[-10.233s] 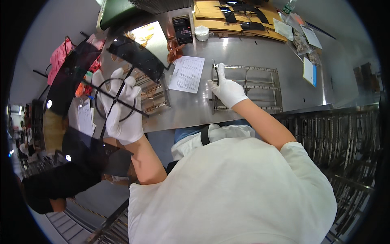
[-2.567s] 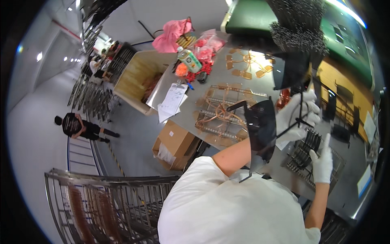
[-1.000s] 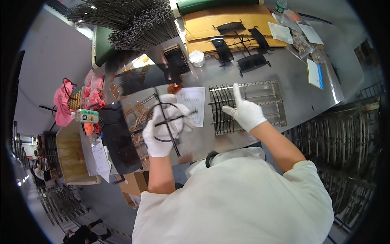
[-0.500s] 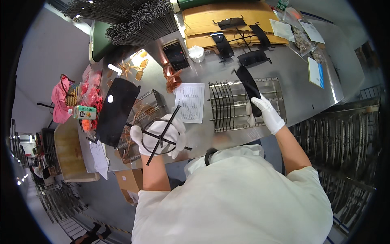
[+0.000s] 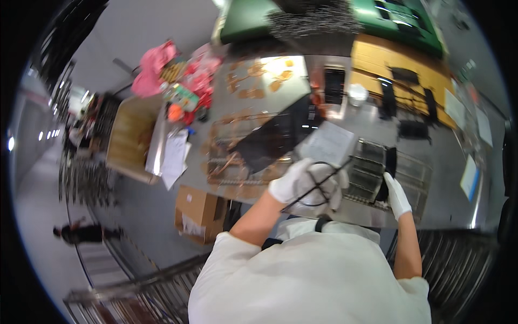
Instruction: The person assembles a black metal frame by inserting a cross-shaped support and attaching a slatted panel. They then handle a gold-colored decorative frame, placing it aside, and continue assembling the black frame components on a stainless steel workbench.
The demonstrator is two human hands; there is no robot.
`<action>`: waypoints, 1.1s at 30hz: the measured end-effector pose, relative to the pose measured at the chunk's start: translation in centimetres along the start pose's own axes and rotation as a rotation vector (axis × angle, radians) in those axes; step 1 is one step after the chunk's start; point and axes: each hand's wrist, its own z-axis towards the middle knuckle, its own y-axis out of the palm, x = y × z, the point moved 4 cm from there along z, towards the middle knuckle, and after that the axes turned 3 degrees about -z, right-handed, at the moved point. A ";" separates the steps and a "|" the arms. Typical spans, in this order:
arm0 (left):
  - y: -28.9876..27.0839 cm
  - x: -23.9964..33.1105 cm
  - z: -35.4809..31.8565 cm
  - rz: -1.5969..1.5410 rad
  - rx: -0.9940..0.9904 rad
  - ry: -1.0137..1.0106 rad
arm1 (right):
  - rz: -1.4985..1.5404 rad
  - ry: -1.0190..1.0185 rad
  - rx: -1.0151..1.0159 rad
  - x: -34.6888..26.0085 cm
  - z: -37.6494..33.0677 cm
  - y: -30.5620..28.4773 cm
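Held in the white-gloved right hand (image 5: 399,200): a slim dark panel (image 5: 390,164), seen edge-on over a wire rack (image 5: 426,191), just beside a row of dark pieces (image 5: 367,170). Fingers drawn together on the panel's lower stretch; contact between panel and rack impossible to tell through the blur. In the left hand (image 5: 303,180), a black frame of crossed rods and a ring (image 5: 317,187), fingers loosely curled behind and around the ring. Beyond, a wide dark sheet (image 5: 272,135), tilted above the amber pieces (image 5: 233,158); any join to the frame unclear. Between the two hands and farther back on the surface (image 5: 450,181), a pale paper (image 5: 327,141).

Probably light and fairly stiff, both panel and frame; panel likely smooth, a little slippery under gloves and easily scratched. Best taken by the edges, away from the broad face; frame best gripped near the crossing, clear of the rod tips.
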 end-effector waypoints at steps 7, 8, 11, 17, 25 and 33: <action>2.5 -1.0 2.1 0.227 -0.055 -0.203 | -0.923 -0.303 0.294 -6.7 -2.6 0.0; 2.5 -1.1 2.3 0.284 -0.067 -0.216 | -0.867 -0.370 0.253 -5.8 -1.7 -0.6; 3.3 -1.3 2.4 0.388 -0.076 -0.304 | -0.719 -0.720 0.425 -7.8 -2.4 0.2; 3.2 -2.8 3.6 0.480 -0.031 -0.742 | -0.654 -1.187 0.380 -17.2 -9.7 3.3; 0.2 -3.3 4.2 0.853 -0.233 -0.791 | -0.462 -1.093 0.195 -15.3 -11.1 3.4; 2.9 4.5 2.7 0.380 -0.056 0.416 | -0.347 -0.866 0.650 -9.2 -9.1 -6.1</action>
